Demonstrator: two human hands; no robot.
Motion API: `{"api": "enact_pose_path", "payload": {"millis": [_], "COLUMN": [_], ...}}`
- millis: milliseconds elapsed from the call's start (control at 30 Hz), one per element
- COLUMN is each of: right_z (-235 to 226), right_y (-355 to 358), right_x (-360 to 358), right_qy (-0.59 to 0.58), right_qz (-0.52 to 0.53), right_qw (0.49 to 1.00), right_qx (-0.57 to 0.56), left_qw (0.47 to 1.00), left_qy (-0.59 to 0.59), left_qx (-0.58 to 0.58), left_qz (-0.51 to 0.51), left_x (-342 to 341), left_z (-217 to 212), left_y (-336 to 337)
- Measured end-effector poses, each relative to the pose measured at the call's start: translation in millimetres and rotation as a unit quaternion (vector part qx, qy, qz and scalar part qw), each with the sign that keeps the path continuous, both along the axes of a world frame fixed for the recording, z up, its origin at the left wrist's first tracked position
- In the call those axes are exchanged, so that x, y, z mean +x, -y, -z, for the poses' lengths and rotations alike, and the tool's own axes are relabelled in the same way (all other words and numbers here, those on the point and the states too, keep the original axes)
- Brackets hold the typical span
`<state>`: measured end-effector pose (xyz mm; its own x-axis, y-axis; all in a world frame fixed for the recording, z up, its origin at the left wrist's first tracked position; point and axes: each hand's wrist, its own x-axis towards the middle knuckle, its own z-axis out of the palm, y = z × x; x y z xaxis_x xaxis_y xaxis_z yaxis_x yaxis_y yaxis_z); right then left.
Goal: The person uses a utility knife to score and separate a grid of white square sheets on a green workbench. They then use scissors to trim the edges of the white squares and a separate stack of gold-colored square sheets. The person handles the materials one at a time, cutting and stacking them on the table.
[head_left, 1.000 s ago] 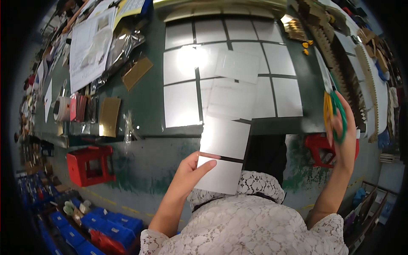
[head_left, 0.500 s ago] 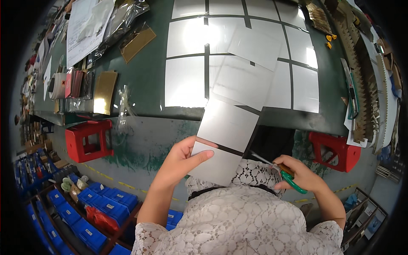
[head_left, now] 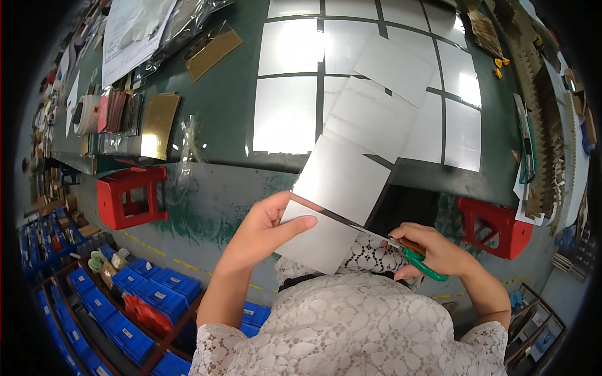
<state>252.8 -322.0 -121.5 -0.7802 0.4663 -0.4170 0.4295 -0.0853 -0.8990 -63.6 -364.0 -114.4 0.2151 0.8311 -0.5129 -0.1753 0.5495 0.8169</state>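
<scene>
My left hand [head_left: 257, 233] pinches the near end of a strip of white rectangular panels [head_left: 342, 172], thumb on top and fingers beneath. Narrow see-through gaps part the panels, and the strip runs up from my lap over the table edge. In my right hand [head_left: 439, 250] is a pair of scissors [head_left: 426, 266] with a green handle loop; an orange-brown part shows under the fingers. Its blades reach into the gap between the last two panels, close to my left fingertips. How far apart the blades are cannot be made out.
The dark green table [head_left: 232, 119] bears a sheet of white panels [head_left: 285, 116]. Gold-coloured plates [head_left: 161, 125] and papers [head_left: 135, 37] lie on the left, a cutter knife [head_left: 525, 147] on the right. Red stools [head_left: 132, 197] flank the table; blue bins [head_left: 128, 329] stand lower left.
The scissors have moved left and up, from beside the strip to the gap between its panels. My left hand keeps its hold on the strip. The whole view has shifted slightly.
</scene>
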Motion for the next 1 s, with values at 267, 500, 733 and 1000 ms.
{"api": "enact_pose_path", "payload": {"millis": [267,500,733,1000], "right_z": [-2,-6,-6,1], "right_y": [-1,2,0,-2], "right_x": [-6,-12,-30,-54], "right_qy": [0.001,0.012,0.014,-0.004], "right_qz": [-0.011,-0.016,-0.009,0.020], "right_qw": [1.000,1.000,1.000,0.997], "right_qx": [0.021,0.005,-0.013,-0.079], "left_qw": [1.000,0.999,0.997,0.997], "left_qy": [0.003,0.018,0.007,0.006], "left_qx": [0.005,-0.030,-0.071,-0.067], "left_qz": [0.008,0.016,0.027,0.036], "left_x": [-3,-11,-12,-21], "left_z": [-3,-1,-7,-2], "left_y": [-2,3,-3,0]}}
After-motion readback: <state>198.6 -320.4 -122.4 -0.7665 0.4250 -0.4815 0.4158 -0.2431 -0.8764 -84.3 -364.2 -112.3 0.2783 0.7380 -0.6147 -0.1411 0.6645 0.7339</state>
